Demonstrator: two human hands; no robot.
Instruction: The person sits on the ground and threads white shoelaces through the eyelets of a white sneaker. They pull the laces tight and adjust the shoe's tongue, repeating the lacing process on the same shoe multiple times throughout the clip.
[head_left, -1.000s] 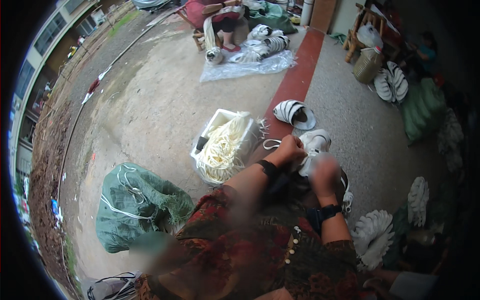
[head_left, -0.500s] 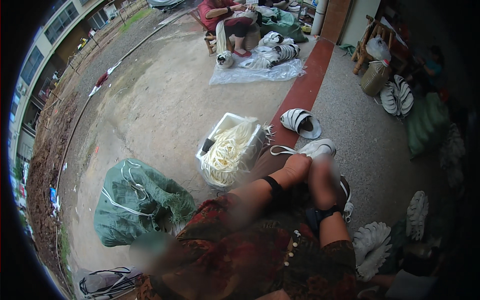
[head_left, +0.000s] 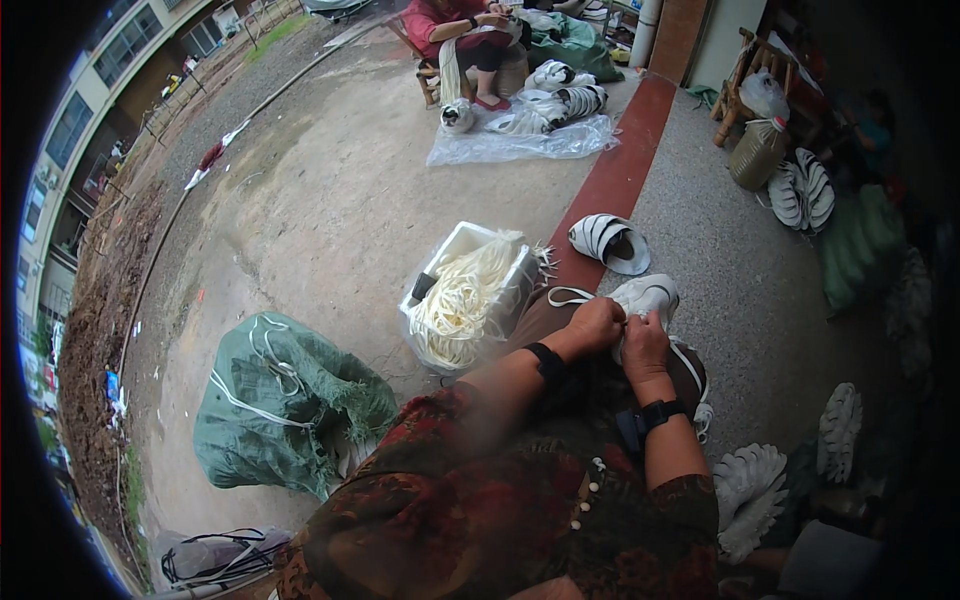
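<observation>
A white shoe (head_left: 648,292) rests at my lap, toe pointing away from me. My left hand (head_left: 597,326) is closed at its near left side, fingertips pinched on a white shoelace (head_left: 568,293) that loops out beside the shoe. Close against it, my right hand (head_left: 645,345) is also closed, thumb and fingers pinched together. What lies between the right fingertips is too small to make out. Another white strand (head_left: 697,372) hangs to the right of that hand. Just beyond the shoe, a nested stack of white shoe parts (head_left: 608,243) lies on the floor.
A white foam box (head_left: 465,240) of cream laces stands left of my knees. Nearer left is a green sack (head_left: 270,410). White shoe parts (head_left: 750,490) lie at my right. Another person (head_left: 470,40) sits far ahead, beside a plastic sheet (head_left: 520,145).
My view has turned slightly, so the surroundings sit a little farther right. Both hands remain close together at the shoe; the right one was blurred before.
</observation>
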